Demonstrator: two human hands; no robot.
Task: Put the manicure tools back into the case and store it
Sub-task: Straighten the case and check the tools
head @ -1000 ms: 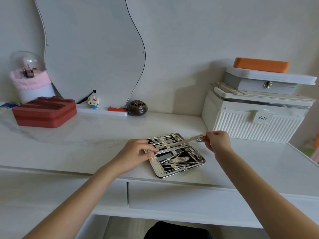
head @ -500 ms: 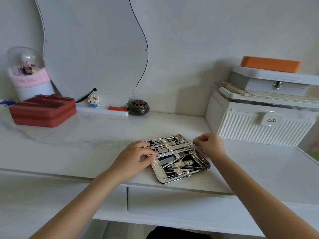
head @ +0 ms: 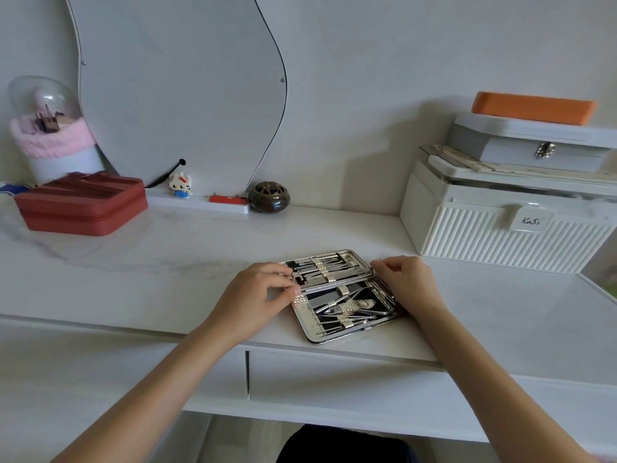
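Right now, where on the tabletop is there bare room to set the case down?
Bare marble lies between the red zip case and the left hand, and right of the right hand below the ribbed white box. It is crowded along the wall by the mirror shelf and round the open manicure case.

The case [head: 340, 295] is shiny silver with a hammered, dimpled texture on its rim and a black lining; the tools [head: 347, 305] inside are silver, held under pale gold straps. The table [head: 167, 262] is white with faint grey marble veins. At the left sits a brick-red zip box [head: 83, 203] with ridged grooves on top. The storage box [head: 507, 225] at the right is cream-white with vertical ribbing; an orange block [head: 534, 106] lies on the grey box [head: 534, 148] above it. The small pot [head: 269, 197] is dark brown.
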